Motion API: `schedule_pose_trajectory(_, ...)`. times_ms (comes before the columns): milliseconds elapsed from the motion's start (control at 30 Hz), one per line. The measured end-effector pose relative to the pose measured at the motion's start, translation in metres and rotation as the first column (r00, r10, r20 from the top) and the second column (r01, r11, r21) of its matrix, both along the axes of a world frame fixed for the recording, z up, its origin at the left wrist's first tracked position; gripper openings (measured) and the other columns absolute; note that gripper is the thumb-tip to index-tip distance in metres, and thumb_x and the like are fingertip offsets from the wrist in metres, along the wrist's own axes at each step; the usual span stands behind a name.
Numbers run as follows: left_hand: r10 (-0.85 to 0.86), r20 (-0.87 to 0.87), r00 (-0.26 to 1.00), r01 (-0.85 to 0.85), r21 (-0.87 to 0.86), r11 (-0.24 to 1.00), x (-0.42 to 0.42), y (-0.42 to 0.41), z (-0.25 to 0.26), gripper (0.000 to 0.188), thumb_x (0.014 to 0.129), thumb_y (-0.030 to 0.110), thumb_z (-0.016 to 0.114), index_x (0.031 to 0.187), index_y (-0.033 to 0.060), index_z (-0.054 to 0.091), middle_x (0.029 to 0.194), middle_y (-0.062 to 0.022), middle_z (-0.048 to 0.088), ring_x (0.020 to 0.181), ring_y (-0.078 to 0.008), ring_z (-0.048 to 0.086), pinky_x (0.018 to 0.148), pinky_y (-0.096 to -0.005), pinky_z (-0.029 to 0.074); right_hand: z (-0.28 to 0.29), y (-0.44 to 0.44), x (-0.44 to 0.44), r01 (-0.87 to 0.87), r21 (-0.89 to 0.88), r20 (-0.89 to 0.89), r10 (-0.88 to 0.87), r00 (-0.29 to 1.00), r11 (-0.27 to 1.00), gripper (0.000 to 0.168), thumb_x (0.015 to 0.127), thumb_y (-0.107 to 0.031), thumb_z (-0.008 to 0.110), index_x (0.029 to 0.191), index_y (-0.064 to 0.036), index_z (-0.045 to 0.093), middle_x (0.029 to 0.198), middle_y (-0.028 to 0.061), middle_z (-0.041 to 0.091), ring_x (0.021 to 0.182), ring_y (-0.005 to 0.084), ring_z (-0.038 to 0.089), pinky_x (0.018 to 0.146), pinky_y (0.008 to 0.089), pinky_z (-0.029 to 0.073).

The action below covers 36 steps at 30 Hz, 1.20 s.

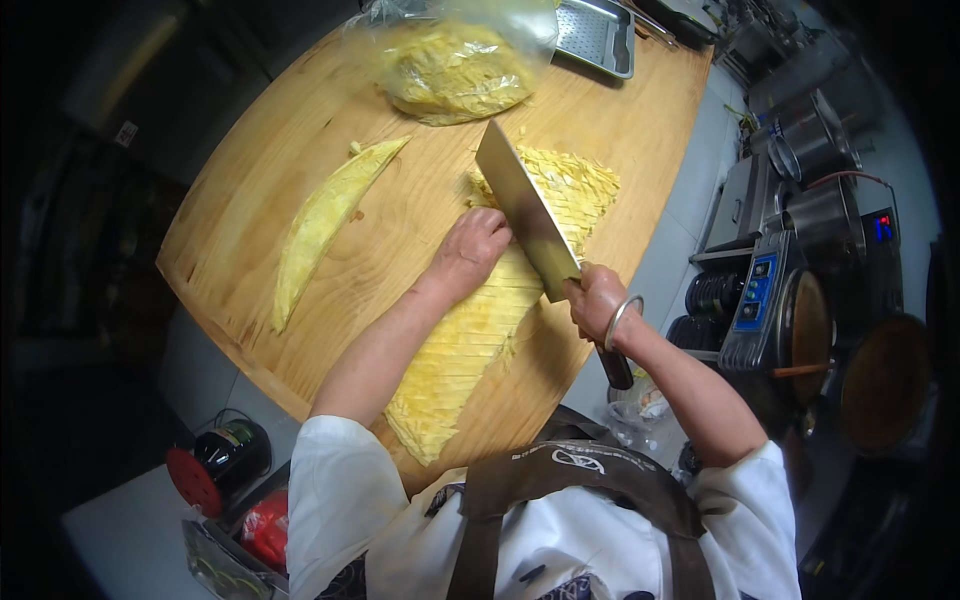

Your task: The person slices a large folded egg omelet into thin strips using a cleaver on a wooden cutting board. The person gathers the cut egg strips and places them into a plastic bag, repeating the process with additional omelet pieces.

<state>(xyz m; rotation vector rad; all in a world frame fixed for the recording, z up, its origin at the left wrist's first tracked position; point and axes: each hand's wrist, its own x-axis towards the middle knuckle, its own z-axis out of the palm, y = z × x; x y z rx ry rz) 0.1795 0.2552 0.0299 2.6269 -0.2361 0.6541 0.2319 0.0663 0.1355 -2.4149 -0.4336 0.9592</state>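
My right hand [598,301] grips the dark handle of a broad Chinese cleaver [529,210]. Its blade slants up and left across a long stack of thin yellow flatbread or dough sheets [457,341]. Close to the blade, my left hand [472,247] holds the stack down with its fingers curled. Parallel cuts run across the near part of the stack. Beyond the blade lie narrow cut strips [574,187], partly hidden by the steel. A separate curved yellow piece [326,225] rests to the left.
All this lies on a wooden table [247,187]. At its far side are a clear plastic bag of yellow strips [457,71] and a metal tray [596,37]. Off the right edge stand metal pots [821,214] and a round griddle appliance [772,307]. A black-and-red container [225,457] sits lower left.
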Motion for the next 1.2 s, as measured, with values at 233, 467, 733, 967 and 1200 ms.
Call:
schedule_pose_trajectory(233,-0.033,-0.1,0.994,0.03,-0.038,0.999,-0.013,-0.001,0.0,0.018,0.073,0.009,0.061,0.089,0.0024,0.056,0.091,-0.0128,0.052,0.09,-0.0301,0.049,0.079,-0.0382,0.043,0.031,0.015,-0.01,-0.089,-0.122,-0.058,0.083,0.995,0.989,0.023,0.084,-0.012,0.046,0.079,0.01,0.054,0.062,0.0212,0.059,0.049,0.0274,0.061,0.046,0.0368,0.049)
schedule_pose_trajectory(467,-0.019,-0.136,0.991,0.011,-0.061,0.998,-0.015,-0.01,-0.015,0.013,0.073,0.011,0.062,0.082,0.0028,0.059,0.093,-0.0137,0.052,0.093,-0.031,0.048,0.08,-0.039,0.043,-0.011,0.024,-0.011,-0.138,-0.269,0.021,0.149,0.989,0.953,0.018,0.078,-0.008,0.05,0.077,0.007,0.062,0.08,0.025,0.062,0.07,0.0327,0.064,0.063,0.0376,0.052)
schedule_pose_trajectory(733,0.06,0.059,0.996,-0.059,-0.024,0.998,-0.033,-0.011,0.009,0.013,0.074,0.008,0.061,0.085,0.0027,0.059,0.094,-0.0131,0.055,0.088,-0.0305,0.052,0.075,-0.0379,0.045,-0.015,0.024,-0.011,-0.138,-0.198,0.035,0.148,0.988,0.97,0.021,0.08,-0.01,0.051,0.077,0.008,0.06,0.07,0.0233,0.062,0.057,0.0298,0.063,0.057,0.0345,0.053)
schedule_pose_trajectory(967,0.248,0.003,0.969,-0.247,-0.06,0.967,-0.102,0.001,0.066,0.019,0.071,0.004,0.063,0.088,0.0039,0.056,0.092,-0.0125,0.054,0.088,-0.0298,0.052,0.077,-0.0367,0.045,-0.015,0.014,-0.006,-0.039,-0.042,-0.093,0.035,0.995,0.998,0.019,0.081,-0.008,0.044,0.071,0.006,0.05,0.052,0.0141,0.052,0.039,0.0236,0.055,0.035,0.0356,0.045)
schedule_pose_trajectory(1200,0.418,-0.099,0.903,-0.427,-0.111,0.897,-0.176,-0.009,0.074,0.02,0.073,0.003,0.062,0.092,0.004,0.054,0.09,-0.0126,0.053,0.089,-0.0308,0.052,0.076,-0.0367,0.044,-0.022,0.007,-0.008,-0.063,0.11,-0.149,0.079,0.986,0.992,0.017,0.081,-0.009,0.044,0.074,0.005,0.048,0.053,0.012,0.051,0.04,0.0207,0.053,0.034,0.0343,0.045)
